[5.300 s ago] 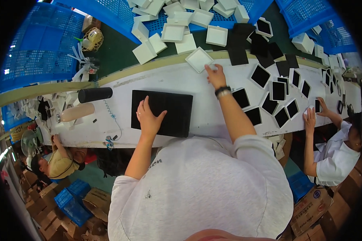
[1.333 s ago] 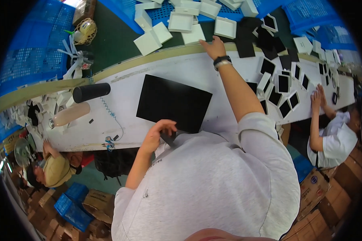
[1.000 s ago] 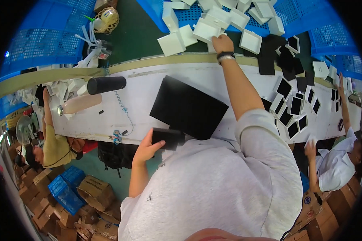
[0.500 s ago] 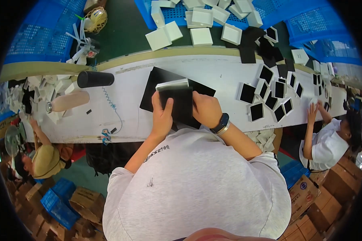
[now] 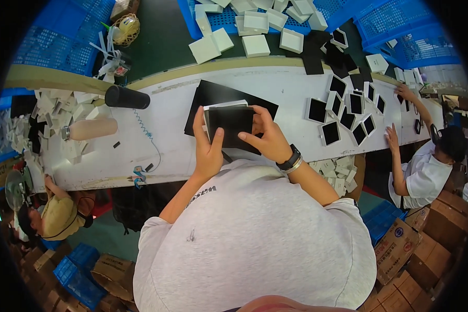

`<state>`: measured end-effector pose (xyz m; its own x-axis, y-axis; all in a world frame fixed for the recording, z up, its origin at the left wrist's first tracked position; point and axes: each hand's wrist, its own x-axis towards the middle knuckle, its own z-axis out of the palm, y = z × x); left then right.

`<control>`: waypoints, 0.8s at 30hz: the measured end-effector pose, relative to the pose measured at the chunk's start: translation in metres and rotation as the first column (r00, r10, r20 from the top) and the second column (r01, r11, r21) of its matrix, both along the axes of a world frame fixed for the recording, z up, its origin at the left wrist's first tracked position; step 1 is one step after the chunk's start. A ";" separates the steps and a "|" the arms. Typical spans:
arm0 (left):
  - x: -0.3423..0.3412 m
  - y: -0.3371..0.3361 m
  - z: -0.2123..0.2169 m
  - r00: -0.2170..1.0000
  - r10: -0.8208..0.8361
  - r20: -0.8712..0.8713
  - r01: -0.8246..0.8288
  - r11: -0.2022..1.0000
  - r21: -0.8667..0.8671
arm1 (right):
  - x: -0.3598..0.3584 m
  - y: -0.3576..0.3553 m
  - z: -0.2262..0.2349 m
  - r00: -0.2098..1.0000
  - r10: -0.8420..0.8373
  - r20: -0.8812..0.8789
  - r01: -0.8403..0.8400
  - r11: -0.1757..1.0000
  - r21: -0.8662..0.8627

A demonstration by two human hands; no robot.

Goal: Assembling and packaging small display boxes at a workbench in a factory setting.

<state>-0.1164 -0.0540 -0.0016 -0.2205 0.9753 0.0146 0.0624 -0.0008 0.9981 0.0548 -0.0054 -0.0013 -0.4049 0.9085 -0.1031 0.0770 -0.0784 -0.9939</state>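
While the left hand [image 5: 209, 151] is partly curled round the left side of 1 shallow white box [image 5: 233, 119], its thumb against the face, the right hand [image 5: 270, 138] has its fingers bent over the opposite side, thumb toward the face; the box sits between the 2 hands, tilted, above 1 large black panel [image 5: 223, 93] lying askew on the white surface [image 5: 171, 122]. Its face is flat, dark and rectangular; a white rim shows along the far edge.

To the right lie about 10 white trays [image 5: 329, 133], each with a black face, some overlapping; to the left are 1 black cylinder [image 5: 127, 97], 1 pale pink bottle [image 5: 91, 130] and 1 pair of blue-handled scissors [image 5: 139, 177]; left of the bottle, white boxes are heaped too thickly to count.

Beyond the surface, 1 blue crate [image 5: 224, 24] holds many piled white boxes; 4 more lie along its near edge; beside them are overlapping black sheets [image 5: 312, 60]; 1 wicker basket [image 5: 134, 36] holds something yellowish; 2 co-workers sit farther out, 1 at each side.
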 end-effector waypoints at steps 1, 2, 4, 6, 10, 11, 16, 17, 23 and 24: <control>-0.001 -0.003 -0.001 0.994 -0.060 0.092 0.059 0.998 0.009 | 0.000 -0.003 -0.001 0.999 -0.028 0.042 0.027 0.999 0.024; 0.000 -0.004 -0.001 0.976 -0.121 0.183 0.119 0.993 0.024 | 0.002 -0.004 -0.004 0.999 -0.029 0.043 0.028 0.999 0.027; -0.002 -0.004 0.003 0.966 -0.192 0.173 0.188 0.981 0.038 | 0.009 -0.006 -0.013 0.962 -0.103 0.251 0.094 0.995 0.046; -0.001 -0.005 0.003 0.953 -0.257 0.164 0.258 0.966 0.014 | 0.017 -0.006 -0.016 0.956 -0.081 0.281 0.053 0.993 0.105; 0.003 -0.002 0.017 0.899 -0.070 0.432 0.195 0.948 -0.252 | 0.025 -0.002 0.012 0.890 0.168 0.424 -0.191 0.982 0.012; 0.006 -0.003 0.010 0.899 -0.073 0.432 0.196 0.949 -0.248 | 0.025 -0.004 0.006 0.890 0.165 0.425 -0.190 0.982 0.016; 0.020 -0.009 -0.009 0.950 0.034 0.310 0.004 0.993 -0.121 | 0.024 -0.006 -0.012 0.985 0.060 -0.163 -0.081 0.988 -0.128; 0.019 -0.010 -0.010 0.962 0.037 0.271 -0.003 0.992 -0.126 | 0.026 -0.002 -0.013 0.971 0.063 -0.230 -0.112 0.972 -0.205; 0.031 -0.008 0.001 0.963 -0.061 -0.261 0.082 0.994 0.071 | 0.040 0.003 -0.011 0.992 0.041 0.118 -0.033 0.997 -0.073; 0.031 -0.008 0.003 0.964 -0.051 -0.263 0.073 0.995 0.073 | 0.043 0.005 -0.012 0.989 0.061 0.136 -0.048 0.994 -0.099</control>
